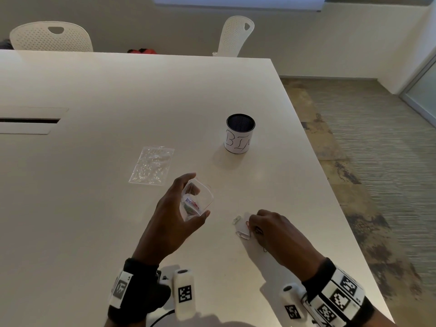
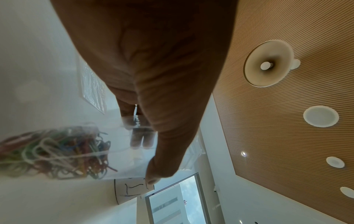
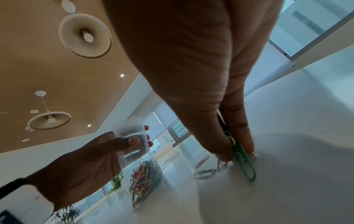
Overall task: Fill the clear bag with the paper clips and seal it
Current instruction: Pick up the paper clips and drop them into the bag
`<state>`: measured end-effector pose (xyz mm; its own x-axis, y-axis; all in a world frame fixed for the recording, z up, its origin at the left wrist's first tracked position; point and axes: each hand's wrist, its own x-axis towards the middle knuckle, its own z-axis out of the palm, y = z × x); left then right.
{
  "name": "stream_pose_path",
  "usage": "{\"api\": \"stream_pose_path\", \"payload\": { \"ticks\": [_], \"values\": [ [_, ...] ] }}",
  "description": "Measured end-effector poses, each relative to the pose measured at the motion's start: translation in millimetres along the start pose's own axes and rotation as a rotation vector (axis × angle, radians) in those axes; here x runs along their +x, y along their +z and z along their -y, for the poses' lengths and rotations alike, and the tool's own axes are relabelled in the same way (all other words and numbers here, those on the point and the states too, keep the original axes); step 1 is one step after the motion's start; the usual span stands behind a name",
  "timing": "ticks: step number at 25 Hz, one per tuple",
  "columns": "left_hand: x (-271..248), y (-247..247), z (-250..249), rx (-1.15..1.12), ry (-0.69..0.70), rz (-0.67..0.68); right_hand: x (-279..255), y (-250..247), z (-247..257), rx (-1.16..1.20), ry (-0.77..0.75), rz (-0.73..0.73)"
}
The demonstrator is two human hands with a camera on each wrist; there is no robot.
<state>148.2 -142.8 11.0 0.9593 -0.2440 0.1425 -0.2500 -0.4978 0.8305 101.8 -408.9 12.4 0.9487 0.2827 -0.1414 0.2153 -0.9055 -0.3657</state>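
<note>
Where the counter runs off to my left, I see a slot cut into it and a flat spare bag lying well beyond my left hand. My left hand is raised off the counter, its grip curled round the upper part of the bag, thumb on the near side and fingers on the far side, holding the mouth open. In the left wrist view the bag's lower part is packed with coloured clips; the right wrist view shows the same bundle hanging below the fingers. Further back, right of the spare bag, stands a cup with handwriting on its white wrap. To the right, my right hand is down on the counter, grip pinched together on a green clip between thumb and fingertips, the clip's far end touching the surface. Just left of those fingertips lie loose clips, silver ones and a red one, close together on the counter. Both wrists carry bands with black-and-white markers.
</note>
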Motion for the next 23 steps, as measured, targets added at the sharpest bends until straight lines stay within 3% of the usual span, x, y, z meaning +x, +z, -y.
{"api": "stream_pose_path", "payload": {
  "ticks": [3,10,14,19,23],
  "values": [
    [-0.7,-0.4,-0.7,-0.010,-0.005,-0.003,2.1,-5.7,-6.4,0.107,0.026,-0.069],
    [0.5,1.0,-0.8,-0.007,-0.010,0.003,10.4,-25.6,-5.4,0.775,0.184,-0.301],
    [0.5,0.4,-1.6,-0.006,-0.019,0.008,17.2,-35.6,25.6,1.055,0.085,-0.384],
    [0.6,2.1,-2.4,-0.006,-0.019,0.018,38.4,-36.1,65.9,0.873,-0.189,-0.549],
    [0.2,1.3,-3.3,0.005,-0.048,0.011,52.4,-27.5,82.2,0.589,-0.340,-0.541]
  ]
}}
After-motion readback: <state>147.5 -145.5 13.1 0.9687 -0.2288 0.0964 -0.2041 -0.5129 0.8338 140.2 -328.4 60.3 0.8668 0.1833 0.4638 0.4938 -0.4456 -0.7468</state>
